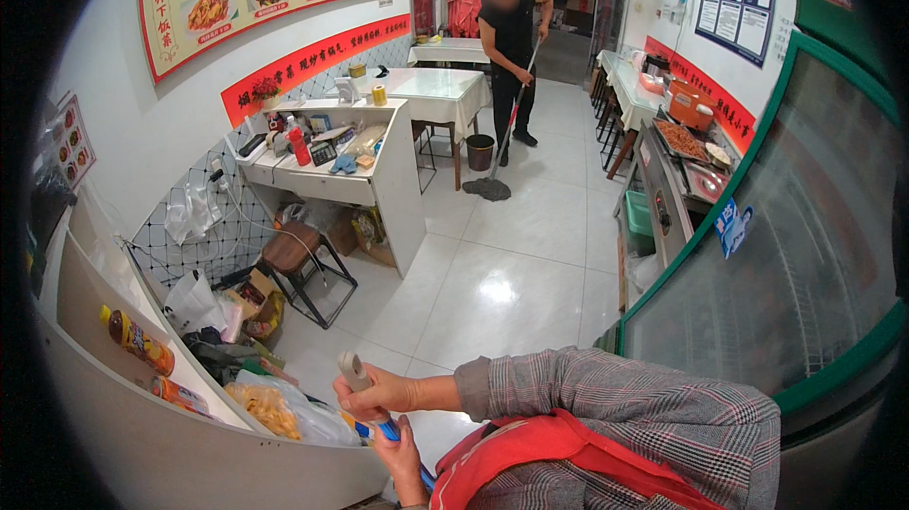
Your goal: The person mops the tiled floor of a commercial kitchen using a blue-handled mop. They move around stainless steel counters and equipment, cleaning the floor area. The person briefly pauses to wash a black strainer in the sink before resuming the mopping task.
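Note:
My right hand (378,394) is wrapped around the pale end grip of a blue pole (388,429). Just below it, my left hand (402,454) closes on the blue shaft, its thumb along the side. The pole slants down past my red apron (511,449), and its far end is out of view. A plaid sleeve covers my right arm, which reaches across my body. Close to my hands, on the left, lies a clear plastic bag (312,414) beside a yellowish bag of food (263,407).
Ahead, a person (513,48) holds a mop (488,188) on the tiled floor, near a bin (480,153). A white counter (389,197) and wooden stool (291,248) stand left. A glass-door fridge (767,283) bounds the right. Bottles stand on the near-left shelf (92,290).

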A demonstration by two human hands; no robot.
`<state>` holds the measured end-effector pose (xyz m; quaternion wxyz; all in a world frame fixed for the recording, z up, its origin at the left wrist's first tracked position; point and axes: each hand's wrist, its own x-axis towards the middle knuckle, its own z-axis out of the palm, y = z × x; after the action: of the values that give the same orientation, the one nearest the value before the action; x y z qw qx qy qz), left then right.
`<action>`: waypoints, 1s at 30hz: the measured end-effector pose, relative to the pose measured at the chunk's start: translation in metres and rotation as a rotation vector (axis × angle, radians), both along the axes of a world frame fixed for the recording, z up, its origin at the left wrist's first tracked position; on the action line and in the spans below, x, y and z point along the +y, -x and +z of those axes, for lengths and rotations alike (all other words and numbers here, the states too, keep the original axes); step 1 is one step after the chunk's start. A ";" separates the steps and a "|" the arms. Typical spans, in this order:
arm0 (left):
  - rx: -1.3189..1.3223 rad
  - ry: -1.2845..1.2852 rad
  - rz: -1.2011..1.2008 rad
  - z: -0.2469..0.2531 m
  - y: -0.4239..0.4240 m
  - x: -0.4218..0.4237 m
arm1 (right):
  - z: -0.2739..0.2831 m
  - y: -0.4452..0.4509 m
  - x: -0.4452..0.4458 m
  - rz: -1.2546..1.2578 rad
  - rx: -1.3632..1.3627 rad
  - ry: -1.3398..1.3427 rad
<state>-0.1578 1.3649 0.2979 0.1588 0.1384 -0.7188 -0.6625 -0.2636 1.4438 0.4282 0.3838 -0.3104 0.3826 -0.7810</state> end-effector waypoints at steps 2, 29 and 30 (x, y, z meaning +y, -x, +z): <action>-0.024 -0.024 0.004 0.000 0.000 0.000 | -0.001 0.000 -0.001 0.005 -0.007 0.003; 0.100 0.050 0.008 -0.015 0.003 -0.003 | -0.001 0.001 -0.002 0.019 -0.003 0.002; 0.101 0.037 0.003 -0.016 0.003 -0.003 | -0.002 0.001 -0.002 0.020 0.001 0.006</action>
<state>-0.1611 1.3621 0.2817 0.1984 0.1031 -0.7219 -0.6549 -0.2649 1.4417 0.4262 0.3904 -0.3156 0.3775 -0.7781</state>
